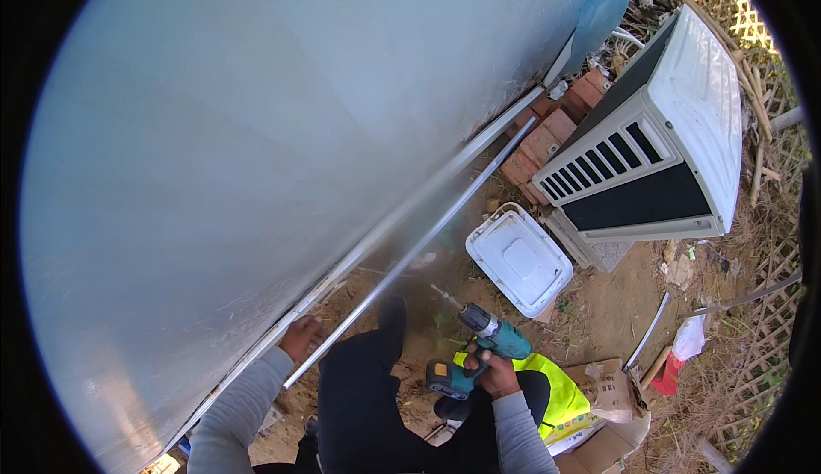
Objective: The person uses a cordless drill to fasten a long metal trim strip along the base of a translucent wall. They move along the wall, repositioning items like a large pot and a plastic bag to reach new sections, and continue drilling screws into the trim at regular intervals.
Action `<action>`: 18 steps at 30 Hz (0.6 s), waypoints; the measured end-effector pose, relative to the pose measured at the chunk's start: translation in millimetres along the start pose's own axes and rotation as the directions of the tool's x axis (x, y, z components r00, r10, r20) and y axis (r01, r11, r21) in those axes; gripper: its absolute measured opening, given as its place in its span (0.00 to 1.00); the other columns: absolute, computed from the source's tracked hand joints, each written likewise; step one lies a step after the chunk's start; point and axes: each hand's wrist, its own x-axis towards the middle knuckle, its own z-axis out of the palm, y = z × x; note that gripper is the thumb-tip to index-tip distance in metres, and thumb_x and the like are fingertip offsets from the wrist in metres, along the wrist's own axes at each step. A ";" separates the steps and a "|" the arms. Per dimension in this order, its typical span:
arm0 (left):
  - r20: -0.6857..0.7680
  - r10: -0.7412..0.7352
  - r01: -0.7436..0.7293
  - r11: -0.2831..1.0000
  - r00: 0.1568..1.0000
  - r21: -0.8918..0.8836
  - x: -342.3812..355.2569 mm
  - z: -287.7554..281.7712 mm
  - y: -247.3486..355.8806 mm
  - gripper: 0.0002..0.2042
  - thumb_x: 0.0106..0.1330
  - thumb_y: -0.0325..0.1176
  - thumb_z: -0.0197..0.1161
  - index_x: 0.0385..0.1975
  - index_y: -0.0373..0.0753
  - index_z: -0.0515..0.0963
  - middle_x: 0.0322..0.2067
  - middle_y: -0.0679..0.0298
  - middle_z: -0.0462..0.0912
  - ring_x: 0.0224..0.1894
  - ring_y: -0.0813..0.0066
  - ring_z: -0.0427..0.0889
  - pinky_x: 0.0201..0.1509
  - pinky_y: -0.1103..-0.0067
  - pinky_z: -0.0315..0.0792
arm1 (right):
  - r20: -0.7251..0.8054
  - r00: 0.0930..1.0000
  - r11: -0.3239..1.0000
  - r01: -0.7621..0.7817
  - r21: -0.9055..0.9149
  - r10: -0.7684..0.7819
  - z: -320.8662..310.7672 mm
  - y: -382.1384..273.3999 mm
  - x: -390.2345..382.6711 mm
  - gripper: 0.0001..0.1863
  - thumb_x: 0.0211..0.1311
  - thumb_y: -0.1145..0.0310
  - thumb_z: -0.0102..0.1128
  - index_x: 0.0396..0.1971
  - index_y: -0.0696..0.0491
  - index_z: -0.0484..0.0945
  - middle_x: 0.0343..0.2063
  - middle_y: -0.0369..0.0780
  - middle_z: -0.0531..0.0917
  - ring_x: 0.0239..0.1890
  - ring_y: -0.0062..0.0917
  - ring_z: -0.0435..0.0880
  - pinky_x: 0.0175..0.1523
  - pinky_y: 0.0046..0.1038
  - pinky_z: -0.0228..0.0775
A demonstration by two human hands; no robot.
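Observation:
In my right hand (498, 375) is a teal and black cordless drill (492, 331), gripped by its handle. A long thin bit points up and left from its chuck. My left hand (300, 338) is low beside a pale rail (359, 252) along the bottom edge of a large translucent plastic sheet (256, 132). Its fingers look apart, over the soil, and appear to hold nothing. A thin silvery metal strip (410, 256) slants up and right from near that hand, roughly alongside the rail.
A white lidded bucket (520, 260) stands right of the strip. Behind it are red bricks (540, 144) and a white outdoor air-conditioner unit (650, 149). A yellow safety vest (552, 393) and an open cardboard box (609, 444) lie by my leg. Lattice fencing (774, 303) borders the right.

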 end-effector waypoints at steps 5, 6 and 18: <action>0.322 -0.199 0.263 0.950 0.926 -0.169 213.8 65.8 -141.7 0.27 0.77 0.57 0.58 0.56 0.35 0.76 0.48 0.54 0.86 0.43 0.63 0.87 0.49 0.70 0.81 | 0.113 0.991 0.990 0.057 0.126 -0.071 -49.3 54.5 145.4 0.21 0.60 0.65 0.73 0.50 0.57 0.80 0.37 0.41 0.84 0.33 0.28 0.80 0.44 0.37 0.75; 0.326 -0.170 0.270 0.918 0.930 -0.291 234.2 82.9 -165.4 0.30 0.77 0.58 0.58 0.61 0.35 0.72 0.52 0.52 0.83 0.47 0.61 0.86 0.53 0.68 0.80 | 0.130 0.990 0.992 0.042 0.120 -0.057 -55.9 62.4 162.9 0.21 0.61 0.65 0.73 0.50 0.58 0.80 0.37 0.41 0.84 0.33 0.28 0.79 0.45 0.37 0.75; -0.162 0.093 -0.183 0.300 0.982 -0.936 290.4 150.4 -196.2 0.30 0.80 0.55 0.52 0.69 0.37 0.65 0.69 0.51 0.72 0.66 0.60 0.76 0.69 0.66 0.71 | 0.246 0.960 0.988 -0.149 0.048 0.133 -56.0 110.7 179.2 0.21 0.65 0.70 0.68 0.57 0.55 0.76 0.43 0.42 0.84 0.34 0.26 0.81 0.46 0.37 0.76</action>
